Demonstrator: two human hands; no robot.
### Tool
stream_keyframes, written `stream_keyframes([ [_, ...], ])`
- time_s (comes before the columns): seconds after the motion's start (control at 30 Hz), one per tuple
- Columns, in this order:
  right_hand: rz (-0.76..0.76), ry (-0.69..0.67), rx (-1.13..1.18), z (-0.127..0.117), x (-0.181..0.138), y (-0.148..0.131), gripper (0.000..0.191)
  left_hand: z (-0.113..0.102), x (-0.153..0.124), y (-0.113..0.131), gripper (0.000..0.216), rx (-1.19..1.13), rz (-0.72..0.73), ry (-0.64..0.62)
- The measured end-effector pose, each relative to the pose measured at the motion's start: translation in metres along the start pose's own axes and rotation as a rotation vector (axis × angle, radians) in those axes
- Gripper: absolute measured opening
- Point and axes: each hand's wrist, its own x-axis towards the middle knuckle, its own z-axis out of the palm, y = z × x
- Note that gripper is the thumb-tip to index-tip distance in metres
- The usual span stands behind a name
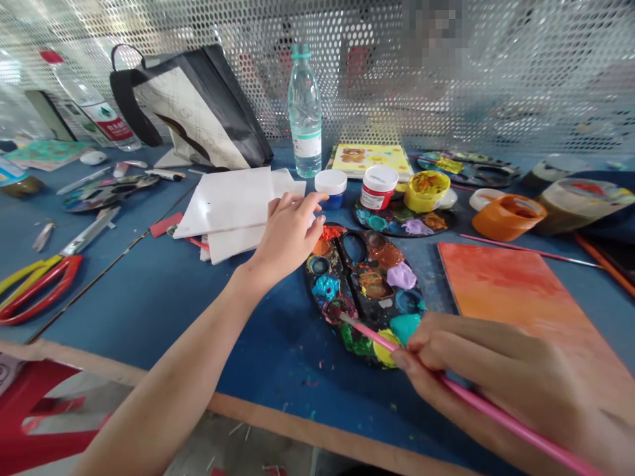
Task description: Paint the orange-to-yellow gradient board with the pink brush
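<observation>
My right hand [486, 377] holds a pink paintbrush [461, 390] between fingers and thumb, its tip reaching the lower edge of a dark oval paint palette [364, 294]. Thick blobs of purple, teal, yellow and red paint crowd that palette. My left hand [288, 235] hovers beside the palette with its fingers apart and holds nothing. Its fingertips are close to a stack of white canvas boards [228, 211] and a blue paint jar with a white lid [330, 188]. An orange-painted board [520, 297] lies to the right, partly hidden under my right hand.
A blue table [149, 311] with a wooden edge carries paint jars, a second palette [403, 218], a water bottle [304, 112], a tote bag [193, 109] and red-handled scissors [40, 291]. Perforated metal mesh [496, 79] stands behind. A red stool [40, 416] sits below left.
</observation>
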Motion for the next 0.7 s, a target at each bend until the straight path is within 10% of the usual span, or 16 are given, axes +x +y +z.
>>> stream_keyframes([
  [0.7,0.045,0.017,-0.060,-0.0014,-0.0030,-0.0019,0.043,0.0004,0.0002,-0.0017,0.030,0.031,-0.007,-0.002],
])
